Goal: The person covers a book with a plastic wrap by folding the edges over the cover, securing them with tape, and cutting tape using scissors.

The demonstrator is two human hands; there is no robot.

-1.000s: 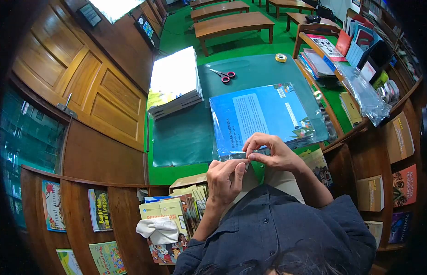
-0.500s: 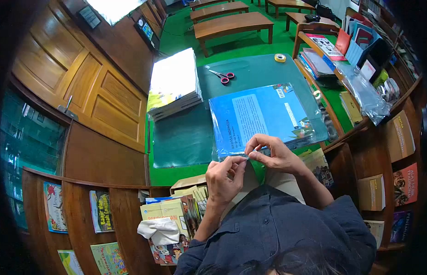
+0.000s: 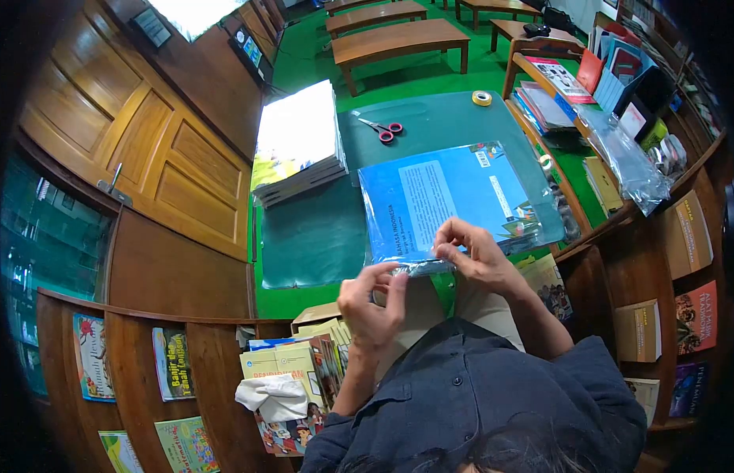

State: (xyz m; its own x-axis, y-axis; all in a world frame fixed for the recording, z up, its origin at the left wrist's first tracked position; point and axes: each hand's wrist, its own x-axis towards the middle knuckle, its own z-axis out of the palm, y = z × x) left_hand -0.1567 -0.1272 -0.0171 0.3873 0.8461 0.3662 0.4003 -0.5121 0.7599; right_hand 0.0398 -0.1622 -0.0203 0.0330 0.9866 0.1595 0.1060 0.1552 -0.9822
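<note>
Right hand (image 3: pixel 479 256) is curled, grip unclear, by blue book (image 3: pixel 430 197) on green tabletop (image 3: pixel 312 244), tables (image 3: pixel 402 41) beyond.

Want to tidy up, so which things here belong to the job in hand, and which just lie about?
Likely the job: blue book, clear plastic at its near edge, scissors, tape roll, perhaps book stack.
Probably lying about: white cloth, yellow book, shelved books.

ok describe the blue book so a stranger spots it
Find the green-topped table in mid-picture. The blue book lies at its near edge, right of the book stack; its blue cover and pale text panel set it apart from that stack's mostly white top.
</note>
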